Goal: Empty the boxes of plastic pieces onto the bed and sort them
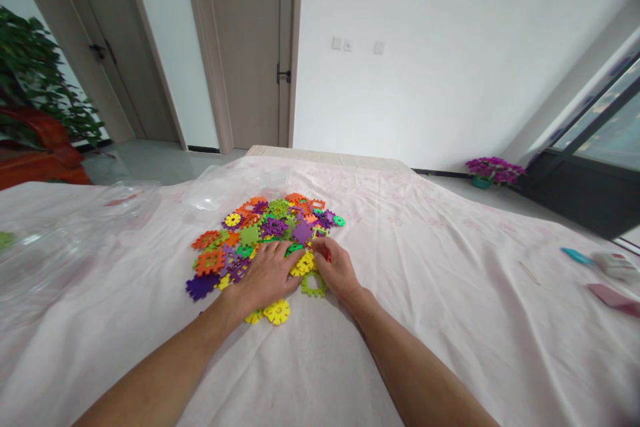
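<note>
A heap of colourful plastic pieces (pixel 249 235) in orange, green, purple and yellow lies on the pink-white cloth. My left hand (pixel 270 272) rests on the near side of the heap, palm down, with its thumb apart from the fingers. At the heap's right edge, my right hand (pixel 336 268) has its fingers curled beside a small red-orange piece, partly hidden by them. Between the hands are yellow flower-shaped pieces (pixel 303 263) and a green frame-like piece (pixel 313 292). Nearer to me, below my left hand, lies a yellow flower disc (pixel 277 312).
Clear plastic containers (pixel 213 190) stand behind and left of the heap on the cloth (pixel 425 280). At the far right lie a blue item (pixel 577 255), a white box (pixel 615 265) and a pink item (pixel 614 298). A wall and doors are beyond.
</note>
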Tool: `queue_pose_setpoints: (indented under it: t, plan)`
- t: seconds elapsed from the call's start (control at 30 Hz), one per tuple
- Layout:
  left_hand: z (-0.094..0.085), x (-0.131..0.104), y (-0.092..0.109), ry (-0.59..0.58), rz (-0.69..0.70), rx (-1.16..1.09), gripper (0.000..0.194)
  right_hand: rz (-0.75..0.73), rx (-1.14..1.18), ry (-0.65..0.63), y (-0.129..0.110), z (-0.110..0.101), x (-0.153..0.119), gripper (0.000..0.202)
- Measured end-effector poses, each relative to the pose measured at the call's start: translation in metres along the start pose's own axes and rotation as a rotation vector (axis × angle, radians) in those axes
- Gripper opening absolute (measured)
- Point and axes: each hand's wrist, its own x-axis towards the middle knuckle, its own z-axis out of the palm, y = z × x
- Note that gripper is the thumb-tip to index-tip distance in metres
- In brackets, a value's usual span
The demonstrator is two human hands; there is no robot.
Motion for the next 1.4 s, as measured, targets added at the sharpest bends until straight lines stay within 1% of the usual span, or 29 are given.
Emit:
queue_pose_setpoints:
  t: [0.3,0.43,0.83,1.03,1.27,1.4]
  plan:
    - [-0.0066,0.0013,-0.001,0.009,0.034,-0.076,0.027,-0.005,-0.022,-0.007,-0.0003,0.0003,-0.0001,0.032]
    - [-0.0056,0.0028,-0.0032,0.029,0.059,-0.117,0.02,-0.004,-0.025,0.001,-0.0023,0.0002,0.0,0.033]
    - [-0.0004,0.0031,-0.0096,0.085,0.037,-0.261,0.019,-0.029,-0.016,0.001,-0.0021,-0.0005,-0.0005,0.034]
    - [-0.0019,0.002,-0.0079,0.064,0.015,-0.242,0.021,-0.035,-0.048,-0.02,0.0016,-0.0003,-0.0001,0.035]
    - [-0.003,0.0019,-0.0056,0.052,0.012,-0.2,0.023,-0.055,-0.052,-0.021,0.0007,0.0008,0.0002,0.033]
    - [-0.0003,0.0042,-0.0082,0.052,-0.024,-0.173,0.013,-0.055,-0.027,-0.007,0.0026,0.0021,0.0006,0.029]
